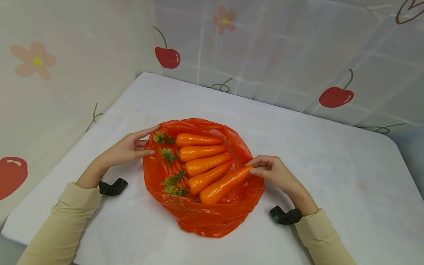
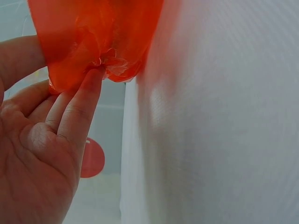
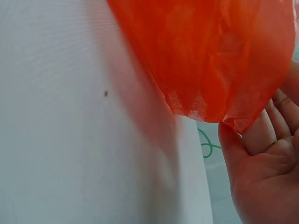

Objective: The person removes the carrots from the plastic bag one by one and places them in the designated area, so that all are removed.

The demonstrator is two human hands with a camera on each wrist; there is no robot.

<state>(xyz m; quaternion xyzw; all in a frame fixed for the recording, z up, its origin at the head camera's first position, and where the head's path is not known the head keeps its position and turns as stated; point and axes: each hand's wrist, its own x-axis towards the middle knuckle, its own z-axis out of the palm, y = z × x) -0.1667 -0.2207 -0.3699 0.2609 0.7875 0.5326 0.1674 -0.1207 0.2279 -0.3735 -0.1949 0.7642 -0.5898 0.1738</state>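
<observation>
A red plastic bag (image 1: 198,217) lies spread wide at the middle of the table, its crinkled rim folded outward. Inside, several glossy orange carrots (image 1: 207,165) lie side by side, green leafy tops (image 1: 168,156) to the left and tips to the right. My left hand (image 1: 127,149) holds the bag's left rim, and the left wrist view shows the red film (image 2: 93,37) between thumb and fingers. At the right rim, my right hand (image 1: 273,171) pinches the bag between thumb and fingers. Its fingertips overlap the tip of the nearest carrot (image 1: 225,186).
The bag rests on a white-covered table (image 1: 318,154). Behind and to the left hangs a pale sheet (image 1: 271,48) printed with cherries and flowers. A black device (image 1: 113,187) sits at the left wrist, and another black device (image 1: 285,215) at the right wrist.
</observation>
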